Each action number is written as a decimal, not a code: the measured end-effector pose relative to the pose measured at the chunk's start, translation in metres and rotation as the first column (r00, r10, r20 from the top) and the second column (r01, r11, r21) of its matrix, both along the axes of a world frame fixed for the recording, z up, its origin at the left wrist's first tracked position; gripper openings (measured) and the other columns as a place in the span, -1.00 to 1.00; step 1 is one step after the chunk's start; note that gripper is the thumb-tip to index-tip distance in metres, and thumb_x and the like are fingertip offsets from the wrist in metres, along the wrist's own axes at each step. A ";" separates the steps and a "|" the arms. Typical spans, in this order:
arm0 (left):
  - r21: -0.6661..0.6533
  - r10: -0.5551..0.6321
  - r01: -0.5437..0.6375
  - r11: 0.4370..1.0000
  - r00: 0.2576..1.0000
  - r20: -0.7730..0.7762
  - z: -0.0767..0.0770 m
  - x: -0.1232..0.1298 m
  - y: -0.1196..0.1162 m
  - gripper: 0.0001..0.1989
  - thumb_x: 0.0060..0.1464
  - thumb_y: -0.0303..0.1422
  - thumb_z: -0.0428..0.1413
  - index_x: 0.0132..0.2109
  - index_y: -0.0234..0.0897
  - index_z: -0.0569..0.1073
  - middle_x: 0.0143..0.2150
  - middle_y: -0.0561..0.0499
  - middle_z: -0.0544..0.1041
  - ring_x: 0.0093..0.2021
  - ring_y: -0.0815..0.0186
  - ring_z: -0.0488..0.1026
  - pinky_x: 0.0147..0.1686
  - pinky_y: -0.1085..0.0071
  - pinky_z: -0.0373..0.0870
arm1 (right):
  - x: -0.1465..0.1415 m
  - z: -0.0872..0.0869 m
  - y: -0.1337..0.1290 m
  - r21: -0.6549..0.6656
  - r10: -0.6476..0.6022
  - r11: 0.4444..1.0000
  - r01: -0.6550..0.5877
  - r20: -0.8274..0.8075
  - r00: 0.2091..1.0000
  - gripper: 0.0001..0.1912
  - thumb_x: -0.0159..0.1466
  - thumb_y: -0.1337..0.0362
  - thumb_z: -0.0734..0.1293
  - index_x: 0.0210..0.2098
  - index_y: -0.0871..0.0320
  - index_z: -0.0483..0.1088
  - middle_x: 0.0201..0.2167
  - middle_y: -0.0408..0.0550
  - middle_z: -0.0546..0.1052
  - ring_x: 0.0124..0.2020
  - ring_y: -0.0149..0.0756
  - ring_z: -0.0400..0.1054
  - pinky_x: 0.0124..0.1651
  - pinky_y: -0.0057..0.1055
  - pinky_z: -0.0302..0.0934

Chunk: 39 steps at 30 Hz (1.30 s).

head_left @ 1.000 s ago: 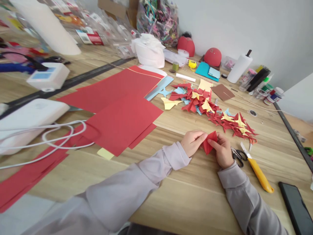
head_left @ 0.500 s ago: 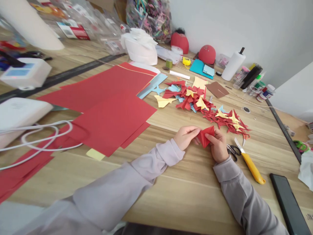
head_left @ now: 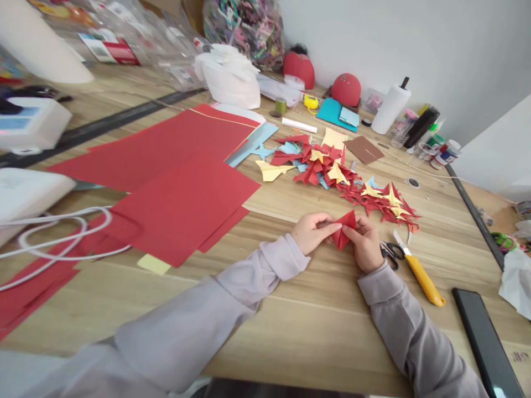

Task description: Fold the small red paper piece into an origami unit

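A small folded piece of red paper (head_left: 342, 237) is held between both hands above the table. My left hand (head_left: 312, 231) pinches its left side, thumb at the middle crease. My right hand (head_left: 367, 243) grips its right side, its thumb laid over the front. The other fingers are partly hidden behind the paper. Just beyond lies a heap of folded paper shapes (head_left: 309, 176), red, yellow and light blue. Close to the right wrist are black-handled scissors (head_left: 392, 254) and a yellow utility knife (head_left: 423, 279).
Large red paper sheets (head_left: 186, 204) cover the left of the table, with a white cable (head_left: 83, 251) across some. A black phone (head_left: 487, 340) lies at the right. Tissues (head_left: 230, 77), a tape measure (head_left: 310, 101), a white roll (head_left: 390, 110) and bottles (head_left: 446, 155) stand along the back.
The left thumb has moved inward to the paper's middle, so both thumbs now nearly meet on it. The whole view has shifted slightly, with things appearing further left.
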<state>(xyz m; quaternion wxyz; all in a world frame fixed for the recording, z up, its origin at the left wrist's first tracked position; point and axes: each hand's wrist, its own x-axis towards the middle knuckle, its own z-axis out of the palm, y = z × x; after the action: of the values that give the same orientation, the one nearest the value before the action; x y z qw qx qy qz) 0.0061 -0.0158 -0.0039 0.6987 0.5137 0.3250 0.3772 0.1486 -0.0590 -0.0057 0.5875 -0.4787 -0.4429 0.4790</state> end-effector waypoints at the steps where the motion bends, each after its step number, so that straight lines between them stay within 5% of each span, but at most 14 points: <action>1: 0.004 0.011 -0.011 1.000 1.000 -0.013 0.000 0.000 0.000 -0.73 -0.20 -0.26 0.26 -0.39 -0.40 0.47 -0.56 0.06 0.50 -0.58 0.43 0.40 -0.51 0.48 0.39 | -0.001 0.001 0.000 0.002 0.001 1.000 -0.001 0.015 1.000 -0.82 0.02 0.25 0.43 -0.45 0.15 0.36 -0.52 -0.18 0.48 -0.51 -0.43 0.32 -0.42 -0.46 0.23; 7: 0.022 0.072 -0.071 0.997 0.995 -0.067 0.002 0.001 -0.002 -0.76 -0.24 -0.31 0.28 -0.52 -0.39 0.40 -0.68 0.09 0.42 -0.66 0.45 0.35 -0.61 0.52 0.33 | -0.004 0.004 -0.001 0.007 0.011 1.000 -0.011 0.047 0.999 -0.80 0.00 0.21 0.44 -0.46 0.13 0.35 -0.53 -0.19 0.48 -0.52 -0.42 0.32 -0.46 -0.47 0.22; 13: -0.026 0.049 -0.047 0.999 0.997 0.064 0.005 -0.001 0.000 -0.65 -0.36 -0.35 0.32 -0.34 -0.41 0.47 -0.60 0.07 0.48 -0.59 0.40 0.42 -0.55 0.45 0.41 | -0.001 0.000 0.001 -0.025 -0.053 0.998 0.053 -0.035 0.998 -0.77 0.00 0.21 0.44 -0.38 0.13 0.37 -0.45 -0.16 0.50 -0.46 -0.38 0.36 -0.43 -0.44 0.26; 20: -0.075 0.034 -0.026 0.997 0.994 0.106 0.007 -0.002 0.001 -0.70 -0.23 -0.29 0.26 -0.34 -0.43 0.48 -0.59 0.03 0.49 -0.58 0.38 0.42 -0.55 0.44 0.40 | 0.000 -0.001 0.002 -0.008 -0.043 0.999 0.043 -0.028 0.999 -0.78 0.01 0.21 0.44 -0.38 0.12 0.37 -0.43 -0.15 0.50 -0.47 -0.40 0.35 -0.47 -0.47 0.23; 28: -0.016 0.077 -0.076 0.997 0.996 0.048 0.007 0.000 0.000 -0.79 -0.25 -0.35 0.24 -0.41 -0.41 0.46 -0.62 0.06 0.47 -0.62 0.44 0.36 -0.56 0.48 0.35 | -0.001 -0.001 0.001 0.011 -0.042 0.999 0.042 0.008 0.999 -0.77 -0.01 0.21 0.44 -0.44 0.11 0.33 -0.52 -0.21 0.45 -0.54 -0.44 0.28 -0.50 -0.48 0.21; 39: 0.254 0.218 -0.180 0.950 0.967 -0.129 0.000 -0.002 -0.001 -0.91 -0.23 -0.42 0.17 -0.47 -0.37 0.49 -0.59 0.04 0.45 -0.57 0.43 0.33 -0.53 0.50 0.29 | -0.004 0.004 -0.001 0.012 -0.009 1.000 0.008 0.074 0.997 -0.78 -0.03 0.22 0.46 -0.44 0.11 0.37 -0.52 -0.20 0.44 -0.49 -0.43 0.29 -0.40 -0.45 0.25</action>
<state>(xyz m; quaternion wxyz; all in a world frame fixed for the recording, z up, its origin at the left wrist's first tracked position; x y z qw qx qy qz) 0.0039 -0.0164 -0.0038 0.5623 0.5868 0.3809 0.4410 0.1449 -0.0602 -0.0017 0.5755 -0.4944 -0.4652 0.4560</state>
